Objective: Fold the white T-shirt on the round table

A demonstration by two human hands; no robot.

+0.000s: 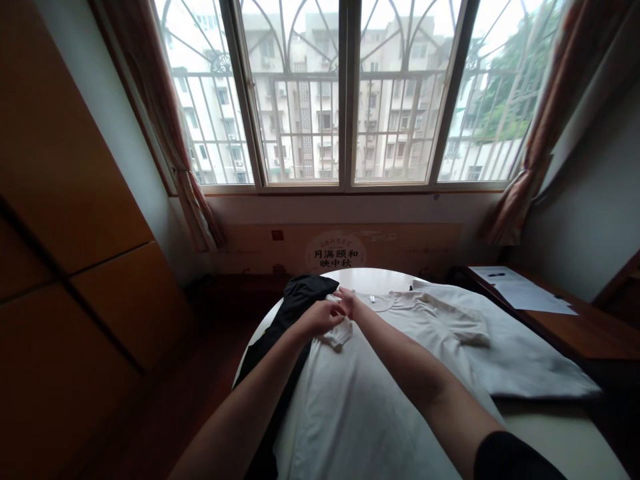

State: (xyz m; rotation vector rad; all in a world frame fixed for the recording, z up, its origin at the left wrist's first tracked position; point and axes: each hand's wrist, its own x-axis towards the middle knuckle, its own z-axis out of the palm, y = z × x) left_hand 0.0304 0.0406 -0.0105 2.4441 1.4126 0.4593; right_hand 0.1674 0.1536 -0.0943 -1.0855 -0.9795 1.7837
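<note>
Here I had the left hand [323, 317] and right hand [347, 303] by the sleeve [340, 337], best smoothed gently, but couldn't tell if they pinched.

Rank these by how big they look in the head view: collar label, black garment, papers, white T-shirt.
1. White T-shirt
2. Black garment, partly hidden
3. Papers, counted together
4. Collar label

The papers lie farther off, so they may look smaller than they are.

L hand [321, 317] nr R hand [347, 303]
</note>
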